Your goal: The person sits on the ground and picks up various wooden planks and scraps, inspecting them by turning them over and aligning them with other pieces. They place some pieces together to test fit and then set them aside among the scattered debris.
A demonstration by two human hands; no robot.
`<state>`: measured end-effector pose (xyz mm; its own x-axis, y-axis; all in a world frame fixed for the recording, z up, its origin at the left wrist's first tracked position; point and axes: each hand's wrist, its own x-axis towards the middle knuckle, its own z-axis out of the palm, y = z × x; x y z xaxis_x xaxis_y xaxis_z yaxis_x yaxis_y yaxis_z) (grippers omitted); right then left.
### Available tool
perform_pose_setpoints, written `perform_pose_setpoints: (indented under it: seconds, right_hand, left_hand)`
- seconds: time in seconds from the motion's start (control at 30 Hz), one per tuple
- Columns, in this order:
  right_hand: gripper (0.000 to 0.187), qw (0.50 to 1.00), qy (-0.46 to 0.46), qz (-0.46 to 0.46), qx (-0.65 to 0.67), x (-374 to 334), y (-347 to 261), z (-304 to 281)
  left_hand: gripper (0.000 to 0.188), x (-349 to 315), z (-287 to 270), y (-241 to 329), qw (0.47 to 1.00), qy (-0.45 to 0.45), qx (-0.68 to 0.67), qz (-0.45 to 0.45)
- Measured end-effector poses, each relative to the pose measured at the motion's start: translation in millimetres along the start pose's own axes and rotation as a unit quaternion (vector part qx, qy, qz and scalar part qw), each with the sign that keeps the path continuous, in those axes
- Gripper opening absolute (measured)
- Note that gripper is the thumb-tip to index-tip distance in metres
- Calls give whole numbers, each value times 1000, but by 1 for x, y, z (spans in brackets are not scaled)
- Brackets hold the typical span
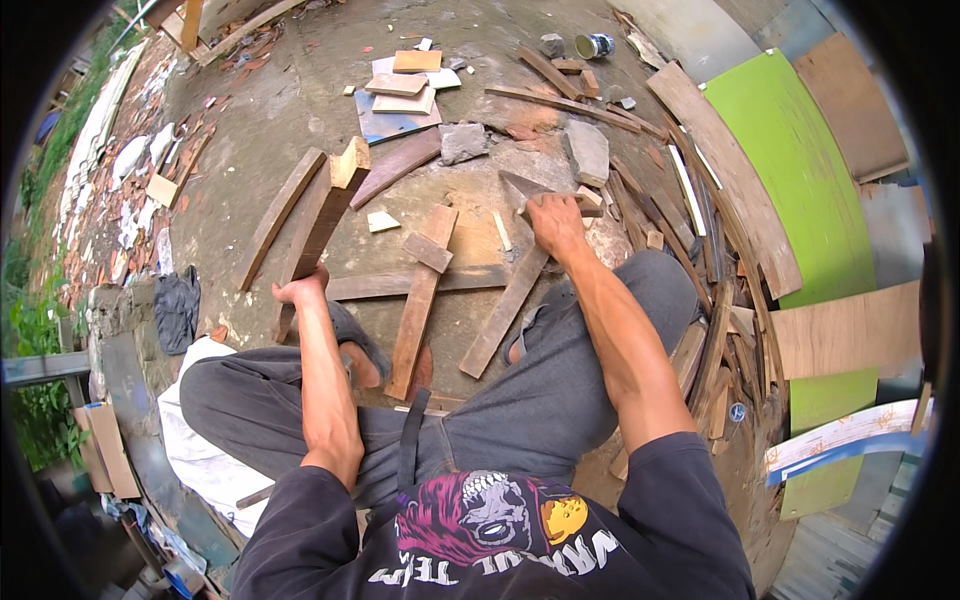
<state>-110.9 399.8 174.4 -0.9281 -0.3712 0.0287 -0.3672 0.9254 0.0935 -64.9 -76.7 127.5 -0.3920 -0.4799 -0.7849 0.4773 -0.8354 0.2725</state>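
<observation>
My left hand [302, 287] is closed on the lower part of a thick wooden beam [325, 215], which stands tilted with its pale cut end up and away from me. My right hand [560, 224] is wrapped round a tool with a grey pointed blade [524, 185] sticking out to the left. A brown wooden end [591, 209] shows on that fist's other side. Below my right hand a plank [507, 312] slants down toward my foot. Between my hands, another plank [425, 310] lies across a crosswise board [470, 281], with a short block [428, 252] on it.
A loose plank [281, 218] leans left of the beam. Ahead are a stone block [464, 144], a rock [588, 152], stacked wood offcuts [402, 95] and a tin can [594, 45]. Scrap wood [735, 350] piles up at my right, beside a green panel [800, 170].
</observation>
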Motion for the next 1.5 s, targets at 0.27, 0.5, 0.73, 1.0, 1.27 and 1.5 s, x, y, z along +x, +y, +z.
perform_pose_setpoints:
  seconds: [0.27,0.5,0.73,1.0,1.27,1.5]
  right_hand:
    - [38,958,-117,170,198,-29,-47,78]
    - [56,911,-251,148,292,-19,-52,98]
    - [45,914,-85,212,334,-4,-84,51]
    - [58,911,-150,165,348,-9,-130,78]
    - [52,697,-118,194,680,61,-99,-36]
    - [60,842,75,-2,535,-17,-51,-242]
  left_hand:
    - [70,-26,-17,-20,999,1,51,-10]
    - [66,-17,-33,-47,994,-10,104,-14]
    - [65,-20,-37,-54,993,27,117,-18]
    - [67,-30,-34,-39,994,-6,104,-28]
    - [59,-48,-9,-30,992,-18,124,-23]
    - [60,-109,37,-58,988,-88,120,39]
